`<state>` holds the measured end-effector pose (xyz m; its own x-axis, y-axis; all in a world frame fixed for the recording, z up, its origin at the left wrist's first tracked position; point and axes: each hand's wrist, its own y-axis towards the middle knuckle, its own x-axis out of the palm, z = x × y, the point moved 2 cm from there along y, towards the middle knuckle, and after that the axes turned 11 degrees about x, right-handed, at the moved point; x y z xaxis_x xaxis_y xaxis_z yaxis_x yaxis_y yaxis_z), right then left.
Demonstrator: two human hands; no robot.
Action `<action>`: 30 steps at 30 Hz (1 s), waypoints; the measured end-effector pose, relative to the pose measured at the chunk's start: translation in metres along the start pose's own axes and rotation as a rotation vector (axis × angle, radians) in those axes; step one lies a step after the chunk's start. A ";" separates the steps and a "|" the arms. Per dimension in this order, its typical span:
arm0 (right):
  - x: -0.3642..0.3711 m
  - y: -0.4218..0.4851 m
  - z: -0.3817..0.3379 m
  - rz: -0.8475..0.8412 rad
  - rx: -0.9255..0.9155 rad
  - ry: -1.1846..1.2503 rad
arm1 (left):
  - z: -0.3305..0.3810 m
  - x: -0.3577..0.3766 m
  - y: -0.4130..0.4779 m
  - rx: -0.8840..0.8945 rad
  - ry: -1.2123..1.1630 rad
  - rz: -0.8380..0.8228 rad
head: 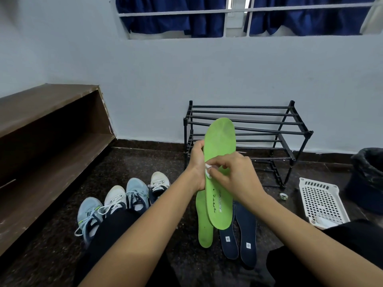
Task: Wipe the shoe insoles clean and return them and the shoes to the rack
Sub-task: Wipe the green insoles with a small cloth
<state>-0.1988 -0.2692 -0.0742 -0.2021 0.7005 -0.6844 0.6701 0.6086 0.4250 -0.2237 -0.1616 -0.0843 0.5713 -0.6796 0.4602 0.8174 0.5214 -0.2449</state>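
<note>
- A low wooden shelf [51, 112] runs along the left wall, brown and flat-topped.
- Four laced shoes [135, 191] stand in a row on the dark speckled floor [145, 162]. Two are pale blue mesh and two white, all with toes pointing away from the person.
- The left hand [198, 164] grips the left edge of a bright green insole [219, 146], with its fingers wrapped behind it. The insole is held up in front of the rack, nearly upright, toe high and heel low.
- A small crumpled white wipe [207, 170] sits on the insole's smooth foam face near that same edge.
- The right hand [238, 172] pinches the wipe between thumb and fingertips at about mid-length. It is the working hand, and any stroke probably has to follow the long axis, up to the toe or down to the printed heel.
- A second green insole [205, 224] lies on the floor below, beside two dark blue insoles [247, 235]. These are thin and flat, each with a small label.
- The black rack [240, 107], made of thin bars, stands against the wall with nothing on it.
- A white perforated basket [320, 199] and a lined black bin [366, 177] sit at far right.
</note>
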 end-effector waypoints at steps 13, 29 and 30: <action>-0.009 0.014 0.010 0.071 0.073 -0.014 | -0.008 0.010 -0.005 0.020 0.105 -0.009; -0.009 0.004 -0.002 0.051 0.030 0.031 | 0.006 0.006 -0.001 0.003 0.122 -0.105; -0.007 0.002 -0.003 0.043 0.015 0.025 | 0.007 0.005 -0.001 0.005 0.102 -0.081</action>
<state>-0.1985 -0.2713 -0.0667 -0.1902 0.7352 -0.6507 0.6893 0.5719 0.4447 -0.2220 -0.1617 -0.0764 0.5084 -0.7684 0.3886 0.8608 0.4650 -0.2066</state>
